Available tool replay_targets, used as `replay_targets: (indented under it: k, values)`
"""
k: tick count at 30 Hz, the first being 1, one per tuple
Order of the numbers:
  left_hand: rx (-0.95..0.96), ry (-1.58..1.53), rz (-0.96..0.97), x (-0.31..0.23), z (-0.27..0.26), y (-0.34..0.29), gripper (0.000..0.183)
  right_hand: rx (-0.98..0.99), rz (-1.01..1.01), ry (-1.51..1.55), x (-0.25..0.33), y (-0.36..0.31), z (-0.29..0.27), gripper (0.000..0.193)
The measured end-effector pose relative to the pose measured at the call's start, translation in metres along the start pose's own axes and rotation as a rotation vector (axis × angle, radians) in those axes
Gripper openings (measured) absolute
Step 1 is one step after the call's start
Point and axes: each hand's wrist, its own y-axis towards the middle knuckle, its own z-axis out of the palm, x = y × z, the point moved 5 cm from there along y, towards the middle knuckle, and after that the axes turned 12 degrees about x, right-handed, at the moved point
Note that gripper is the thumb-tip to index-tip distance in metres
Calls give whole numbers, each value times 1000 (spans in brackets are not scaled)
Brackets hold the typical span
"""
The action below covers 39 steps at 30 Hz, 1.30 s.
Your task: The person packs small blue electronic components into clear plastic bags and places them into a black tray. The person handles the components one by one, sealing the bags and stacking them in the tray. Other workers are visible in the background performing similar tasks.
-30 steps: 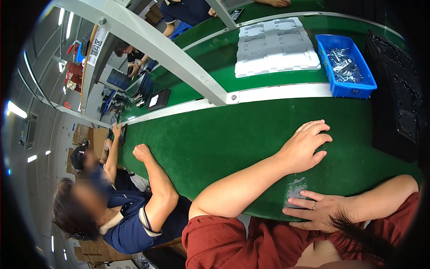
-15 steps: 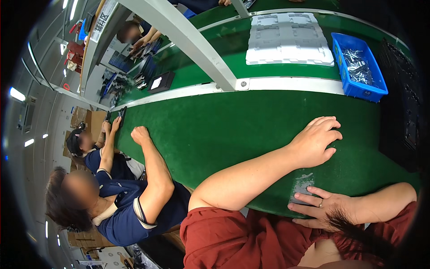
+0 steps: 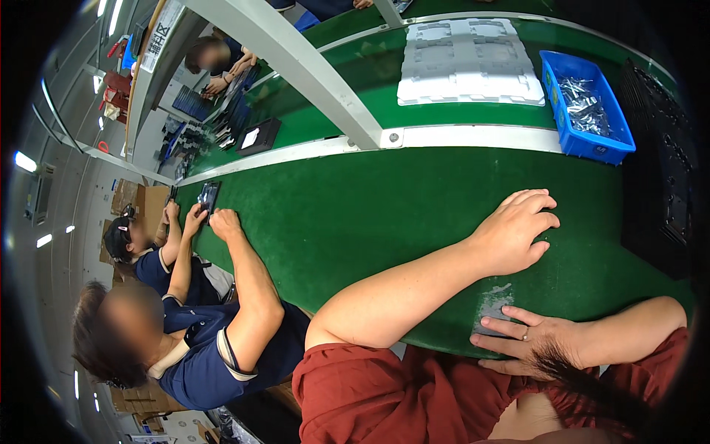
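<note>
My left hand (image 3: 516, 229) rests palm down on the green tabletop (image 3: 355, 229), its fingers slightly curled and apart, holding nothing. Nearer to me, my right hand (image 3: 536, 339) lies flat with spread fingers at the table's near edge. A ring shows on one of its fingers, and loose dark hair hangs across its back. Beside and partly under those fingers is a worn grey patch (image 3: 494, 302) on the green surface. The blue bin (image 3: 620, 152) of small wrapped metal-looking parts (image 3: 588, 107) stands beyond my left hand, untouched.
White molded trays (image 3: 470, 63) lie past the white rail (image 3: 473, 138). Stacked black trays (image 3: 658, 170) rise at the right. A slanted white post (image 3: 296, 66) crosses the far side. At left, a co-worker in navy (image 3: 214, 348) handles a dark flat device (image 3: 210, 194); other people work farther along.
My hands keep their places and poses; the whole view shifts slightly. The nearest co-worker's hands have come together at the dark flat device, which now shows more fully.
</note>
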Motion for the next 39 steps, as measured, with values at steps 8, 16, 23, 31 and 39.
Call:
replay_targets:
  k: [8,16,23,31,39]
  values:
    - [5,-3,-9,0,1,-2,32,-167,-37,127,0,1,5,52]
    - [22,-4,-18,1,1,0,32,-201,-42,63,0,1,9,54]
    - [12,-3,-13,1,1,-1,33,-213,-55,122,0,1,7,53]
    - [7,5,-9,1,0,-1,33,-278,-40,197,-1,2,9,51]
    - [8,10,-1,0,0,-1,33,-334,-40,246,0,-1,5,50]
